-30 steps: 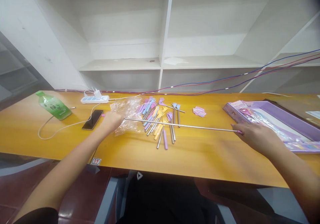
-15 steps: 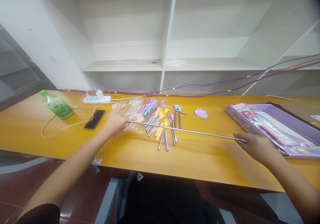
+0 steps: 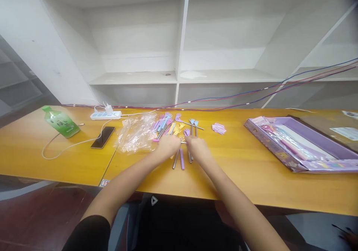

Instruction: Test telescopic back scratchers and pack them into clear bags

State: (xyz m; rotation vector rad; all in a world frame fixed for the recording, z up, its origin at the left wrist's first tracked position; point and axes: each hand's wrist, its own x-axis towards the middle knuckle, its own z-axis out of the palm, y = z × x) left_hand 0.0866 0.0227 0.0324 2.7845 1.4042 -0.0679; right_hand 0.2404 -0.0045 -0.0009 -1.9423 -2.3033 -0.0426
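Note:
Both hands are closed round one telescopic back scratcher point(image 3: 183, 142), with a short bit of its metal rod showing between the fists. My left hand point(image 3: 168, 146) wraps one end, and a pink tip point(image 3: 156, 140) sticks out on its left side. Gripping the other end, my right hand point(image 3: 198, 148) hides whatever is there. Under and behind the hands lies a pile of back scratchers point(image 3: 167, 122) with small hand-shaped heads in purple, blue, yellow and pink. A loose purple handle point(image 3: 182, 159) lies in front of the fists.
Crumpled clear plastic point(image 3: 137, 133) lies left of the pile. Further left are a phone point(image 3: 103, 137), a power strip point(image 3: 102, 115) with a white cable, and a green bottle point(image 3: 61, 122). Rightward are small pink cards point(image 3: 219, 128) and a purple box point(image 3: 330, 165) holding wrapped items.
My hands have come from far apart to almost touching over the pile. The back scratcher's long rod between them has shortened to a small bit. The view has shifted slightly.

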